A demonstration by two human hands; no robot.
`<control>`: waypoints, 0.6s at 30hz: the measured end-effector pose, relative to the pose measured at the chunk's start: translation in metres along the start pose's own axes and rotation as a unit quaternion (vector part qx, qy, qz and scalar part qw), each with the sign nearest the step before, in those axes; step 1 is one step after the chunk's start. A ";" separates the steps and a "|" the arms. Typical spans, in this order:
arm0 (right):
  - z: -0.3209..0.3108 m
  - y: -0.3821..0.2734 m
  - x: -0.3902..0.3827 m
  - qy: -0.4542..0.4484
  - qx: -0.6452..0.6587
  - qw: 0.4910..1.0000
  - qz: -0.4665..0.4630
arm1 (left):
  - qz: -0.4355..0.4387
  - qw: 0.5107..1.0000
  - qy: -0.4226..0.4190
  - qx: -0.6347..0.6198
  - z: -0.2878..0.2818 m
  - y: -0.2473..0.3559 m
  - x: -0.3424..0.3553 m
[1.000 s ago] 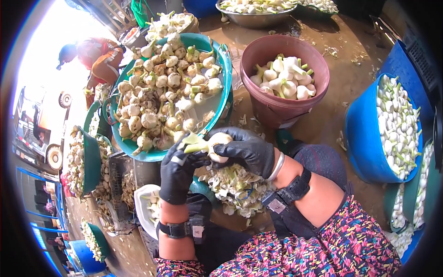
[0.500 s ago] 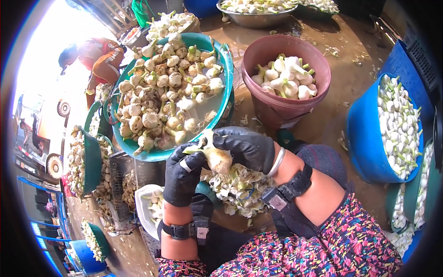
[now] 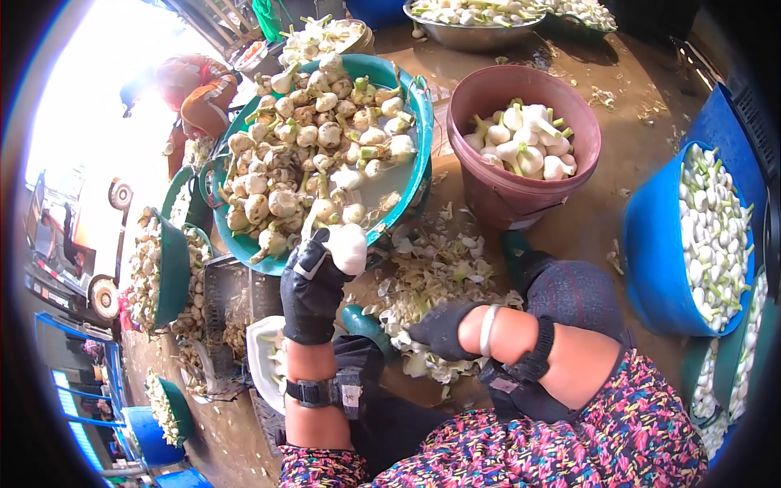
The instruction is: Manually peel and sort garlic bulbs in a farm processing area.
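Note:
My left hand (image 3: 309, 285), in a black glove, is closed round a garlic bulb (image 3: 348, 249). The bulb is smooth and white, its stem pointing up past my fingers, and it sits by the near rim of the teal tub (image 3: 421, 106). Lower down, my right hand (image 3: 443, 328), also gloved in black, hangs over a heap of pale garlic skins (image 3: 431, 281) on the ground. Its fingers point down and are mostly hidden, so what they hold, if anything, does not show. Brownish unpeeled garlic bulbs (image 3: 283, 202) fill most of the tub.
A dusky pink bucket (image 3: 525, 191) holds clean white bulbs. At the right stands a blue tub (image 3: 663, 244) full of white garlic. A white container (image 3: 262, 358) is beside my left forearm. Another person (image 3: 199, 98) bends over at the far left.
My right hand has left the bulb and dropped toward the heap of skins. The bulb in my left hand, dirty and loose-skinned before, now looks white and clean.

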State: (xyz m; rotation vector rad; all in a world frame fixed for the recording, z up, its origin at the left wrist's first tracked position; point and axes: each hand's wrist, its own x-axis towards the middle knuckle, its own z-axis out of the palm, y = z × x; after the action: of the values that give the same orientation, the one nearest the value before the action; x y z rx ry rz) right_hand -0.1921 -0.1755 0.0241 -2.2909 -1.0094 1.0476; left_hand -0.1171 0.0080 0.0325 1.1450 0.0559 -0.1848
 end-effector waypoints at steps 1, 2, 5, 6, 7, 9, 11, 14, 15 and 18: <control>0.007 0.004 0.004 -0.004 0.014 0.999 0.052 | 0.001 1.000 -0.019 -0.003 0.000 0.003 -0.002; 0.008 0.008 0.004 -0.015 0.029 0.994 0.105 | -0.001 0.999 -0.034 -0.009 0.001 0.001 -0.004; -0.011 0.025 -0.003 0.387 0.249 0.887 0.029 | -0.039 0.998 -0.017 -0.051 0.018 0.002 -0.010; -0.013 0.023 -0.001 0.389 0.249 0.887 0.031 | -0.057 0.996 -0.011 -0.071 0.023 0.002 -0.010; -0.016 0.018 0.004 0.424 0.461 0.776 -0.073 | -0.050 0.998 -0.044 -0.023 0.020 -0.002 -0.011; -0.019 0.018 0.005 0.431 0.640 0.611 -0.177 | -0.129 0.971 -0.193 -0.061 0.018 -0.002 -0.007; -0.020 0.029 -0.004 0.379 0.728 0.569 -0.059 | 0.011 0.971 -0.167 0.172 0.023 -0.014 -0.019; -0.048 0.041 -0.036 0.465 0.761 0.412 -0.188 | -0.064 0.928 -0.067 0.362 0.005 0.006 -0.008; -0.052 0.051 -0.046 0.473 0.789 0.341 -0.196 | -0.035 0.927 -0.047 0.370 -0.009 0.008 0.000; -0.044 0.066 -0.041 0.474 0.806 0.313 -0.167 | 0.134 0.784 -0.059 0.604 -0.028 0.026 0.032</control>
State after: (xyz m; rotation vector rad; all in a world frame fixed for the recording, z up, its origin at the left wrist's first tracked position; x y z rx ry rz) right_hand -0.1482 -0.2526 0.0298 -0.4145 0.3106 -0.0317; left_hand -0.0797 0.0398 0.0398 2.4104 -0.3999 -0.0109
